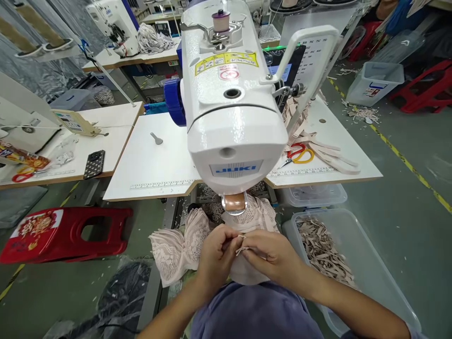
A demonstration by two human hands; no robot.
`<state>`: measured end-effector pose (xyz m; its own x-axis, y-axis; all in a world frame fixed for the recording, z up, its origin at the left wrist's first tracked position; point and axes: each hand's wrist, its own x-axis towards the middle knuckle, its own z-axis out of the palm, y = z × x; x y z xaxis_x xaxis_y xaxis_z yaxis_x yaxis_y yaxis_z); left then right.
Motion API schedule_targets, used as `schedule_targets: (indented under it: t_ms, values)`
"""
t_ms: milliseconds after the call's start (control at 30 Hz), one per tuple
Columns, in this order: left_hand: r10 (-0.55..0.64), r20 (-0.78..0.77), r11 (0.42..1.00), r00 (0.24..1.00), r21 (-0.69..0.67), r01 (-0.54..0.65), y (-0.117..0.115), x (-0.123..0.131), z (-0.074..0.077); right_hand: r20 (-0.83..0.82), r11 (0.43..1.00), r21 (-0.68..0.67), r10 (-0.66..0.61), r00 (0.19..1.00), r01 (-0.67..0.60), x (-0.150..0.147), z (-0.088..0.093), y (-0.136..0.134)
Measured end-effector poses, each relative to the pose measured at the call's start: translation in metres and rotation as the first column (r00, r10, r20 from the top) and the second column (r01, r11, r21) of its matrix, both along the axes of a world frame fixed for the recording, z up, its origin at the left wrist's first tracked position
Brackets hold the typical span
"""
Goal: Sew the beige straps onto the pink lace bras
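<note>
Lacy cloth [178,249], partly hidden behind left hand [218,254] and right hand [273,252].
Both pinch a thin pale strip [243,250], fingertips close together.

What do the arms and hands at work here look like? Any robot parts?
No robot parts: the left grip and right grip are human hands, with no gloves or wristbands in sight. The left forearm and right forearm are bare, without cables or visible markings. A bit of purplish-blue sleeve shows at the lower right corner.
</note>
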<state>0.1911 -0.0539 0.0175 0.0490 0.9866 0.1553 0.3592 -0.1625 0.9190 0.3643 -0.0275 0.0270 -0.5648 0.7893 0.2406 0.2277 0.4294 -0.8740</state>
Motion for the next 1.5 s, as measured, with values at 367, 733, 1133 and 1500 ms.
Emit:
schedule_targets:
  t_ms: [367,733,1133,1500]
  values:
    - [-0.009,-0.166,0.98,0.986,0.195,0.042,0.007,-0.01,0.01,0.137,0.986,-0.098,-0.124,0.983,0.138,0.005,0.005,0.018]
    - [-0.065,-0.303,0.926,0.951,0.336,0.17,0.01,-0.014,0.021,0.19,0.944,-0.319,0.153,0.97,-0.087,0.009,0.026,0.045]
    - [-0.162,-0.362,0.972,0.918,0.104,0.213,0.017,-0.02,0.018,0.309,0.96,-0.233,0.227,0.924,-0.158,0.008,0.03,0.044]
    - [-0.018,-0.537,0.965,0.843,0.21,0.155,0.023,-0.006,0.007,0.267,0.998,0.058,-0.042,0.963,0.028,0.008,0.02,0.044]
